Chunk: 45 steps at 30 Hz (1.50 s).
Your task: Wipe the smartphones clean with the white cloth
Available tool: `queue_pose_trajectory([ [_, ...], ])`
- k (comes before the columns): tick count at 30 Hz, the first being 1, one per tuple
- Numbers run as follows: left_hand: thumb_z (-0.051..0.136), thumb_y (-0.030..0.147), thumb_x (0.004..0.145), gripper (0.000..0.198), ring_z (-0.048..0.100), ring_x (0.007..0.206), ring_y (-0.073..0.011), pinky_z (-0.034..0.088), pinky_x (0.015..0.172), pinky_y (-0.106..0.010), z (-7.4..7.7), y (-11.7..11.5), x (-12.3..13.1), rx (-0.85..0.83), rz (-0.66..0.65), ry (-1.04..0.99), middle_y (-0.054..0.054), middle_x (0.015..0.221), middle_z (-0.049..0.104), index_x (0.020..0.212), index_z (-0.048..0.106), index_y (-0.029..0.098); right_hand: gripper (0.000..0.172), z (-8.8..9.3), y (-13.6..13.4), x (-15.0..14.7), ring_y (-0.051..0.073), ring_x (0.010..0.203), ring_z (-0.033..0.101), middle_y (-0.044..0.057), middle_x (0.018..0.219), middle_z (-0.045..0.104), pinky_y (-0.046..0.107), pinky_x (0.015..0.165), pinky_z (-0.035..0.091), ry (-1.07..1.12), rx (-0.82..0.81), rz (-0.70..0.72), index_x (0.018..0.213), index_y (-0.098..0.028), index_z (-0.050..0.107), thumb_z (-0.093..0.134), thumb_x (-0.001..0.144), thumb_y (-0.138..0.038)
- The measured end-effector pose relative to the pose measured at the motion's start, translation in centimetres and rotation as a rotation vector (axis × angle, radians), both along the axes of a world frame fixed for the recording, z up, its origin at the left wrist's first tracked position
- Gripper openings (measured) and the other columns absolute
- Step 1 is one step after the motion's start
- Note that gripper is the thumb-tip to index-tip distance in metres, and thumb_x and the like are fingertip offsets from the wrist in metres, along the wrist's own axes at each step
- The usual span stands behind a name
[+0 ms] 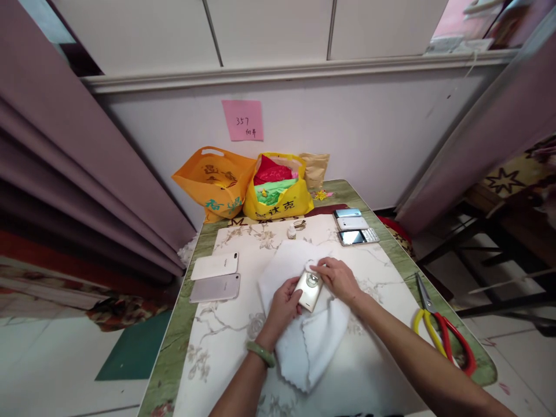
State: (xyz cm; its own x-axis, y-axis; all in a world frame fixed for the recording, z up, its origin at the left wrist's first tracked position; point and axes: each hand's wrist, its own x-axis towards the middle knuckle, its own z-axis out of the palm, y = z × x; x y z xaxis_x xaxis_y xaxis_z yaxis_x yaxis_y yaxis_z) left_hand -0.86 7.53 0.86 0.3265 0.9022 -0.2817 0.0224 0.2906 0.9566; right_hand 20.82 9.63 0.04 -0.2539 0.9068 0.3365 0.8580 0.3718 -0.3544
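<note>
Note [243, 120]: "357" | yellow bag [302, 201]: "达克" | left fingers [296, 296]: gripping gold phone [307, 299] | right fingers [324, 270]: at its top, grip unclear

A plain pale wall [356, 133] stands behind the table [180, 324], which has a green marbled border and rounded corners. A pink paper sheet [242, 120] with handwritten characters, including "357", is fixed to the wall. Above, a white ledge [282, 78] runs across its width; white panels [269, 32], divided by narrow dark gaps, rise from this ledge. A mauve left-hand curtain [47, 110] hangs in folds; a matching right-hand curtain [473, 121] flanks the opposite side. Dark-framed furniture [490, 243] occupies the right side. The floor [52, 370] is pale tile, with a green mat [134, 350] at left. Lighting is soft; the left-hand curtain's lower folds are shaded.
</note>
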Motion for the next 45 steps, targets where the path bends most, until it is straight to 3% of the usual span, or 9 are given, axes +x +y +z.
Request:
queue_pose_trajectory([
  [5, 0.059, 0.036, 0.082, 0.057, 0.043, 0.037, -0.0064, 0.029, 0.036, -0.019, -0.4, 0.1, 0.1, 0.002, 0.046, -0.025, 0.006, 0.06, 0.054, 0.132, 0.046, 0.013, 0.031, -0.4, -3.6, -1.8, 0.021, 0.081, 0.056, 0.008, 0.093, 0.064, 0.032, 0.07, 0.04, -0.092, 0.019, -0.249, 0.115, -0.028, 0.068, 0.046, 0.095, -0.019],
  [12, 0.059, 0.038, 0.082, 0.052, 0.044, 0.041, -0.0068, 0.035, 0.04, -0.019, -0.9, 0.2, 0.0, 0.034, -0.015, 0.003, 0.004, 0.06, 0.058, 0.128, 0.053, 0.014, 0.033, 0.7, -7.8, -3.0, 0.019, 0.086, 0.054, 0.007, 0.096, 0.065, 0.032, 0.078, 0.036, -0.048, 0.036, 0.069, 0.124, -0.024, 0.061, 0.046, 0.096, -0.017],
  [17, 0.058, 0.039, 0.083, 0.054, 0.045, 0.042, -0.0072, 0.035, 0.041, -0.019, -0.9, 0.1, 0.2, 0.044, 0.01, 0.022, 0.004, 0.06, 0.057, 0.13, 0.053, 0.015, 0.026, 1.6, -6.5, -2.0, 0.018, 0.084, 0.054, 0.005, 0.092, 0.066, 0.035, 0.08, 0.032, 0.027, 0.08, -0.113, 0.104, -0.029, 0.072, 0.053, 0.092, -0.015],
  [22, 0.058, 0.044, 0.084, 0.052, 0.051, 0.049, -0.0095, 0.043, 0.048, -0.023, -0.3, -0.2, 0.2, 0.121, -0.004, 0.103, 0.001, 0.073, 0.065, 0.129, 0.054, 0.019, 0.031, 1.7, -7.1, -2.8, 0.017, 0.086, 0.054, 0.003, 0.093, 0.067, 0.037, 0.092, 0.031, 0.017, 0.04, 0.194, 0.117, -0.031, 0.066, 0.05, 0.095, -0.018],
  [27, 0.08, 0.033, 0.061, 0.079, 0.062, 0.094, -0.0236, 0.051, 0.079, -0.034, 0.4, -1.2, 0.9, 0.37, -0.029, 0.383, -0.007, 0.116, 0.065, 0.132, 0.049, 0.023, 0.029, 0.7, -6.3, 0.4, 0.019, 0.09, 0.056, 0.003, 0.092, 0.068, 0.041, 0.096, 0.027, 0.055, 0.023, -0.224, 0.107, -0.029, 0.071, 0.051, 0.091, -0.016],
  [32, 0.065, 0.014, 0.067, 0.076, 0.058, 0.102, -0.0292, 0.047, 0.084, -0.038, 1.9, -2.2, 1.8, 0.58, -0.098, 0.873, -0.014, 0.115, 0.058, 0.139, 0.038, 0.018, 0.028, -0.4, -6.0, 2.4, 0.019, 0.086, 0.059, 0.002, 0.089, 0.068, 0.036, 0.086, 0.031, 0.09, -0.056, -0.383, 0.107, -0.03, 0.07, 0.048, 0.092, -0.02],
  [36, 0.054, 0.002, 0.065, 0.078, 0.052, 0.112, -0.0298, 0.038, 0.099, -0.046, 4.4, 0.0, 0.5, 0.913, -0.328, 1.051, -0.015, 0.121, 0.055, 0.139, 0.035, 0.018, 0.029, -1.0, -6.2, 2.1, 0.019, 0.086, 0.058, 0.002, 0.091, 0.068, 0.036, 0.088, 0.031, 0.067, -0.026, -0.38, 0.107, -0.03, 0.07, 0.047, 0.093, -0.018],
  [40, 0.05, -0.003, 0.068, 0.072, 0.038, 0.132, -0.03, 0.011, 0.114, -0.059, 7.2, 4.9, -1.2, 1.213, -0.663, 1.014, -0.01, 0.129, 0.056, 0.135, 0.041, 0.023, 0.03, -1.5, -6.3, 2.0, 0.02, 0.088, 0.057, 0.003, 0.091, 0.067, 0.035, 0.086, 0.032, 0.068, 0.005, -0.358, 0.107, -0.029, 0.069, 0.047, 0.093, -0.017],
  [45, 0.04, 0.003, 0.086, 0.057, 0.035, 0.138, -0.0255, 0.015, 0.116, -0.053, 7.4, 8.2, -0.1, 1.376, -0.724, 0.938, -0.005, 0.147, 0.044, 0.134, 0.046, 0.032, 0.029, -1.9, -6.4, 2.1, 0.019, 0.089, 0.057, 0.003, 0.093, 0.067, 0.035, 0.086, 0.032, 0.096, 0.03, -0.351, 0.109, -0.029, 0.068, 0.046, 0.093, -0.019],
])
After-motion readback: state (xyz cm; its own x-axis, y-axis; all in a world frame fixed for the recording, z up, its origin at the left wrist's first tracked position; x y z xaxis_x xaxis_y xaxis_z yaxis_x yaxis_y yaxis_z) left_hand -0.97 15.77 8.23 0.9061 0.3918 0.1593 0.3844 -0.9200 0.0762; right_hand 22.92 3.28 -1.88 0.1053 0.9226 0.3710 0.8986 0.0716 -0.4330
